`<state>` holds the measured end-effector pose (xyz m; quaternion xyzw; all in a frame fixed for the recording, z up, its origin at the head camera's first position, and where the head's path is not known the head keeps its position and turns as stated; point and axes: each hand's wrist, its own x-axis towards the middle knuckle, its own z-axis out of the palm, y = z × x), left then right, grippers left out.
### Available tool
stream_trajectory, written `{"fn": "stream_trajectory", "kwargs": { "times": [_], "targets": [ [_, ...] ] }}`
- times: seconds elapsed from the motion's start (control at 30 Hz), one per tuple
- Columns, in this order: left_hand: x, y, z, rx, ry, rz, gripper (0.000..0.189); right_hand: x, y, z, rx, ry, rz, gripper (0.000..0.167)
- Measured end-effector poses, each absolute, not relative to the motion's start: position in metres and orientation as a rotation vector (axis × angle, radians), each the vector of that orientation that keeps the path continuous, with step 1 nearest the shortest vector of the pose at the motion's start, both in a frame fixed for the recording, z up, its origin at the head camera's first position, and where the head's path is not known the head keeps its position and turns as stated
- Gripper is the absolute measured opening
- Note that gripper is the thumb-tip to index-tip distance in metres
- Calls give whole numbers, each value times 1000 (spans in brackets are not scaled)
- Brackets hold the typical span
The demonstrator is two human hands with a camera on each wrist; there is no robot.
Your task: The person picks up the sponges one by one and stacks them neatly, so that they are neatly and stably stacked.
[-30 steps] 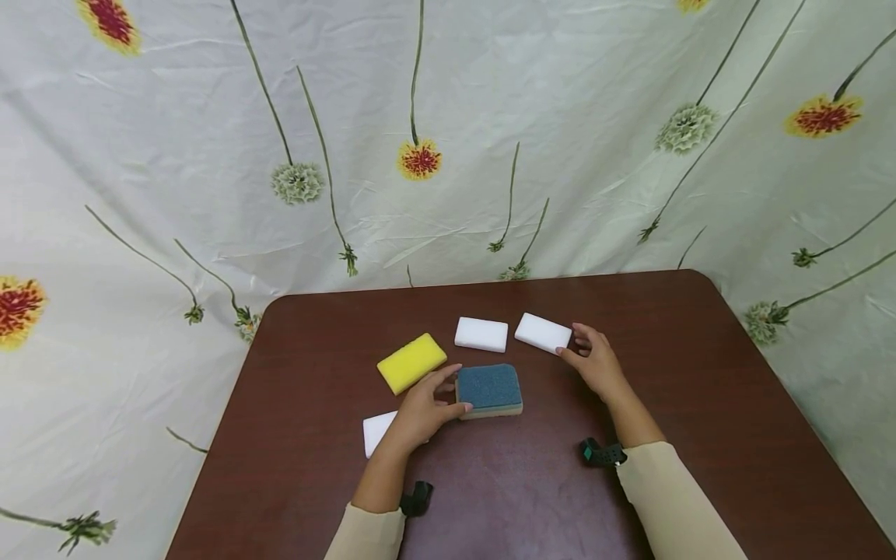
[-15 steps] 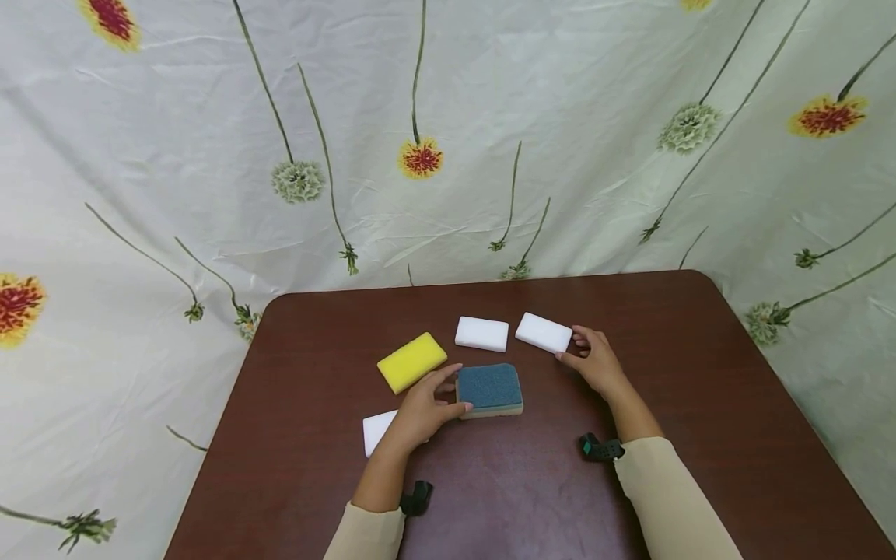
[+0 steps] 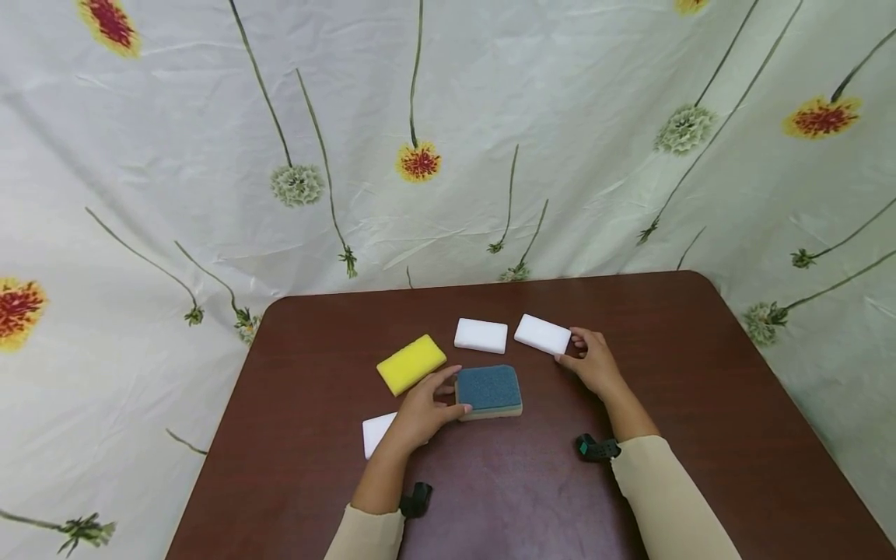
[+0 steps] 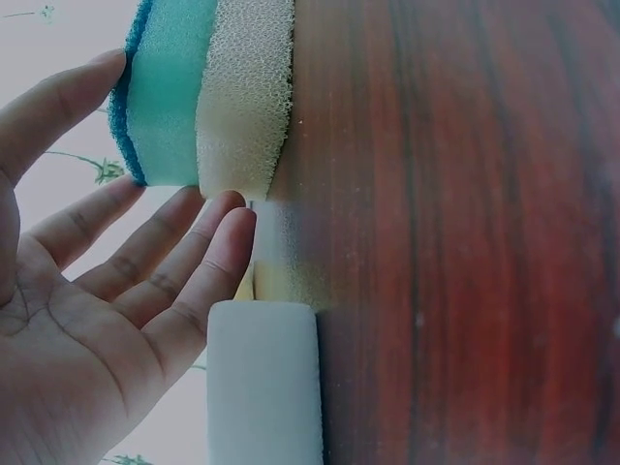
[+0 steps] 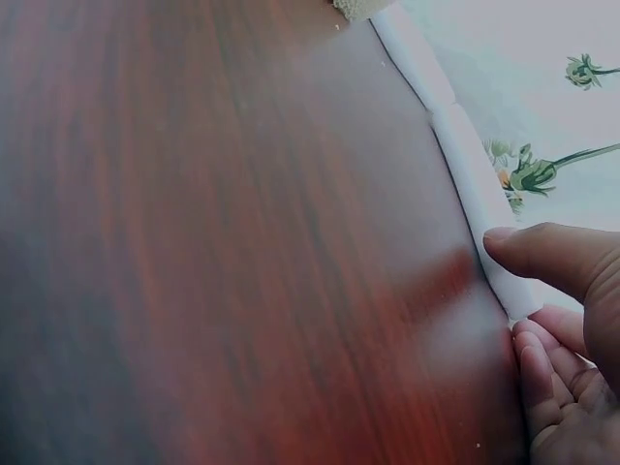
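Note:
On the brown table (image 3: pixel 700 404) in the head view, my left hand (image 3: pixel 418 414) touches the left end of a blue-topped scouring sponge (image 3: pixel 488 389), thumb at its near corner, index finger at its far corner. The left wrist view shows its layers: blue pad, teal foam (image 4: pixel 170 107) and beige mesh (image 4: pixel 242 97). My left fingers look fairly straight. Farther right, my right hand (image 3: pixel 596 365) touches the right end of a white melamine sponge (image 3: pixel 543 334), thumb on the near side, other fingers loosely bent by the end.
A second white sponge (image 3: pixel 481 335) lies beside the first, and a yellow sponge (image 3: pixel 411 364) is left of them. Another white sponge (image 3: pixel 378 432) is partly hidden under my left forearm. A flowered cloth (image 3: pixel 448 225) hangs behind the table.

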<state>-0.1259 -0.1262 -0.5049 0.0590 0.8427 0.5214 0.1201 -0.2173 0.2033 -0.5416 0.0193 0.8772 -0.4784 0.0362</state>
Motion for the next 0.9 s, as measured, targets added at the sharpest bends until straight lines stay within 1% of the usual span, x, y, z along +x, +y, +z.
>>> {"fn": "stream_trajectory", "kwargs": {
  "times": [0.43, 0.6, 0.9],
  "targets": [
    [-125, -127, -505, 168, 2457, 1527, 72, -216, 205, -541, 99, 2613, -1513, 64],
    [-124, -127, -505, 176, 2459, 1518, 72, -216, 210, -541, 73, 2564, -1532, 64],
    [-125, -127, -503, 194, 2466, 1518, 72, -217, 213, -538, 79, 2506, -1602, 68]
  ]
}}
